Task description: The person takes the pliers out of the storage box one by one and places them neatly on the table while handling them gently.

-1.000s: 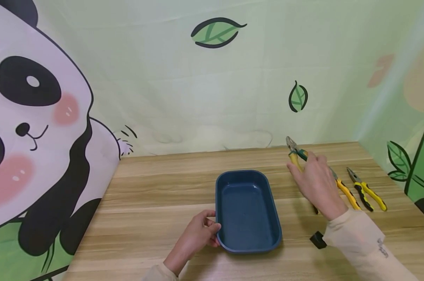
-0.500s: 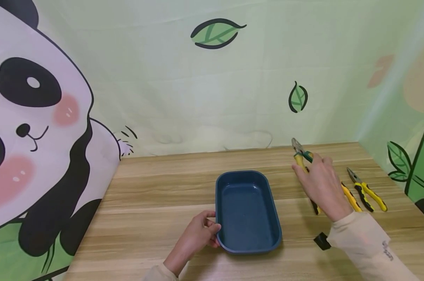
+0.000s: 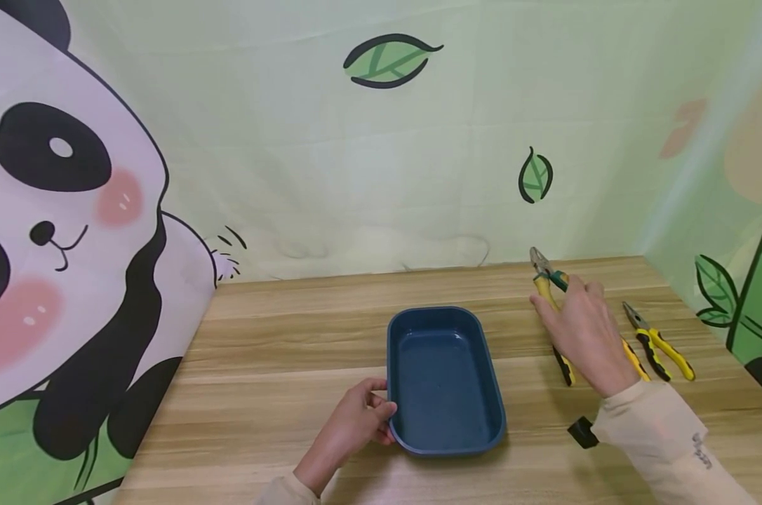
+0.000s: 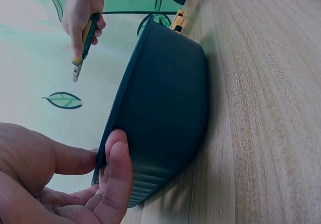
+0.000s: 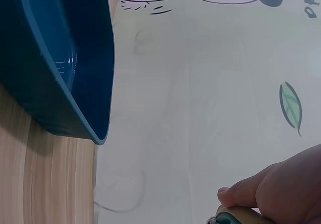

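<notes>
A deep blue rectangular plastic bin (image 3: 445, 382) rests on the wooden table. My left hand (image 3: 353, 421) pinches its left rim, thumb on one side and fingers on the outer wall, as the left wrist view shows close up. My right hand (image 3: 583, 337) grips combination pliers (image 3: 543, 270) with yellow and green handles, jaws pointing away from me. In the left wrist view the pliers (image 4: 86, 42) hang well above the table. Only a bit of the pliers' head (image 5: 225, 218) shows in the right wrist view. The palm hides most of the handles.
Long-nose pliers (image 3: 659, 344) with yellow-black handles lie at the right. Beneath my right hand, a black-yellow handle (image 3: 564, 368) and an orange-yellow handle (image 3: 636, 360) of other tools stick out, partly covered. A printed cloth (image 3: 292, 175) with a panda and leaves backs the table.
My right hand has shifted a little to the right with the combination pliers, uncovering more of the black-yellow handle and covering more of the orange-yellow one. My left hand and the bin stay put.
</notes>
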Motion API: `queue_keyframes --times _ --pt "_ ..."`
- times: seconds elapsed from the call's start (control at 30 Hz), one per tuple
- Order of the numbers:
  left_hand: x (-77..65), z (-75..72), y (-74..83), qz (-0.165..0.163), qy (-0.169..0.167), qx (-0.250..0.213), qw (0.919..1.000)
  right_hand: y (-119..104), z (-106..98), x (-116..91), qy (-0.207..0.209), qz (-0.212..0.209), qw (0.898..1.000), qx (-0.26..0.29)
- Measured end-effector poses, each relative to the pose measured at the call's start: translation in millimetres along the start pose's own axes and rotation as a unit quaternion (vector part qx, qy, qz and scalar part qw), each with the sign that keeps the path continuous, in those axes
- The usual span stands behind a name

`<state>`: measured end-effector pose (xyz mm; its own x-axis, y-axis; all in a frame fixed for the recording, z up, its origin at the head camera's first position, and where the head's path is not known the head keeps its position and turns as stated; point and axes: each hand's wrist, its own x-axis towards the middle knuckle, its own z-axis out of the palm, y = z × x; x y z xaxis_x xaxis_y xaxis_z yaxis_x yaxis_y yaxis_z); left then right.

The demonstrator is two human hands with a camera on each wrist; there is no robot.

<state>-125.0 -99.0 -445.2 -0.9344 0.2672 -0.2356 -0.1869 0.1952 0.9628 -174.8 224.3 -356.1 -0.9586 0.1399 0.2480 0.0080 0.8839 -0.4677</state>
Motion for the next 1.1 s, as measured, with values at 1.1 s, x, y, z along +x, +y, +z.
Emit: queue_keyframes --times 1.1 --pt "-0.7 -0.2 2.3 -0.007 0.003 0.001 1.0000 10 22 2 -0.025 0.011 1.000 0.000"
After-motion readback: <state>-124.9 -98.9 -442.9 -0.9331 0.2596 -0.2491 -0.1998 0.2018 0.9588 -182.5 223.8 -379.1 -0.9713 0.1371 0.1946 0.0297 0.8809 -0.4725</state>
